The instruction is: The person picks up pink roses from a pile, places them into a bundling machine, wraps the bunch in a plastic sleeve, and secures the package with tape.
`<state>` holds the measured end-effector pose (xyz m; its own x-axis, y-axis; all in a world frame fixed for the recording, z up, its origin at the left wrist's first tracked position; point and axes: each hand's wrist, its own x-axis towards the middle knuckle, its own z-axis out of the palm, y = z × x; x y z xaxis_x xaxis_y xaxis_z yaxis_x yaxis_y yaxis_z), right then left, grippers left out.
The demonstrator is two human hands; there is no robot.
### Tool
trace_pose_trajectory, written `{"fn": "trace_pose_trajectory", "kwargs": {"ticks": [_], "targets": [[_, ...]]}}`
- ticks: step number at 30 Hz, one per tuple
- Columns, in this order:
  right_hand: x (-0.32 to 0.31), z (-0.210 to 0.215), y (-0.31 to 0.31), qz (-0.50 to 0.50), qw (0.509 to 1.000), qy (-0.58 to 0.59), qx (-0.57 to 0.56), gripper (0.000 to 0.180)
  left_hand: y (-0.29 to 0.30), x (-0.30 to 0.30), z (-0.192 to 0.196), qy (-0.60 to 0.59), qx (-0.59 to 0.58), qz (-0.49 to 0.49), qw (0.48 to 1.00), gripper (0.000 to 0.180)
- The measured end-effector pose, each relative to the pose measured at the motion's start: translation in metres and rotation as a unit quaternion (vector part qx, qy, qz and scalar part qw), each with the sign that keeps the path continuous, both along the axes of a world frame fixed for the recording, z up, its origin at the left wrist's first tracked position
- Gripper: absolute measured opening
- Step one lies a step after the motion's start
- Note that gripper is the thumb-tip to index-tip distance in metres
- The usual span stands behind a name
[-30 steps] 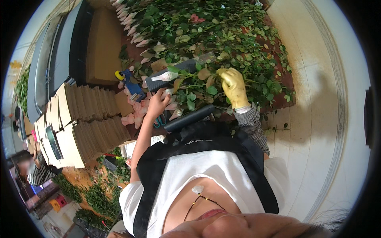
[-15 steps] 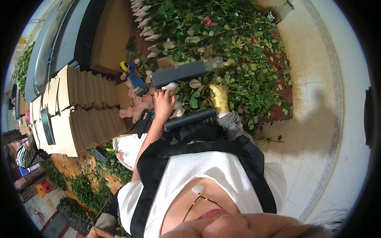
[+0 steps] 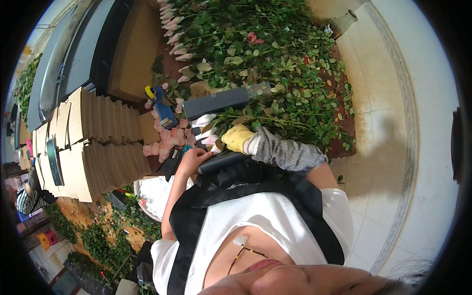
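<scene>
Several pale pink roses (image 3: 204,120) lie side by side, blooms to the left, between a ridged dark grey block (image 3: 216,102) and a black padded bar (image 3: 223,161) near my body. My bare left hand (image 3: 194,160) has its fingertips closed together at the bloom of the nearest rose (image 3: 212,141). Just right of the blooms, my right hand (image 3: 237,138), in a yellow glove with a striped sleeve, is curled round a rose stem; the glove hides most of its grip. Leafy stems (image 3: 290,110) spread to the right.
Loose pink petals (image 3: 169,137) and a blue tape dispenser (image 3: 163,108) lie left of the roses. Stacked cardboard sheets (image 3: 105,118) stand further left, above a white-lined basket (image 3: 155,196). More roses (image 3: 172,29) lie at the far side, near a glass bottle (image 3: 344,22).
My right hand has moved left and nearer, from the leafy stems to just beside the blooms. My left hand has come down toward my body, from the block to the nearest rose.
</scene>
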<state>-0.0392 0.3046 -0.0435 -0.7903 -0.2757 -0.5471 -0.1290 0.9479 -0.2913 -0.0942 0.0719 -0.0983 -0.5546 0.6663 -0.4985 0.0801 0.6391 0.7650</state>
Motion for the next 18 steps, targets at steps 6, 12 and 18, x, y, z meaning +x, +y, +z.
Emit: {"fn": "trace_pose_trajectory", "kwargs": {"ticks": [6, 12, 18], "targets": [[0.001, -0.033, 0.003, 0.031, 0.999, 0.040, -0.016, 0.023, -0.019, 0.020, -0.053, -0.056, 0.238, 0.133, 0.961, 0.019], [0.008, -0.026, 0.024, -0.037, 0.989, 0.019, -0.143, 0.026, -0.042, 0.002, -0.029, -0.160, 0.466, 0.436, 0.753, 0.023], [-0.006, -0.023, 0.009, -0.021, 0.995, 0.097, -0.006, 0.020, 0.012, 0.004, -0.017, 0.147, 0.079, 0.184, 0.969, 0.034]]}}
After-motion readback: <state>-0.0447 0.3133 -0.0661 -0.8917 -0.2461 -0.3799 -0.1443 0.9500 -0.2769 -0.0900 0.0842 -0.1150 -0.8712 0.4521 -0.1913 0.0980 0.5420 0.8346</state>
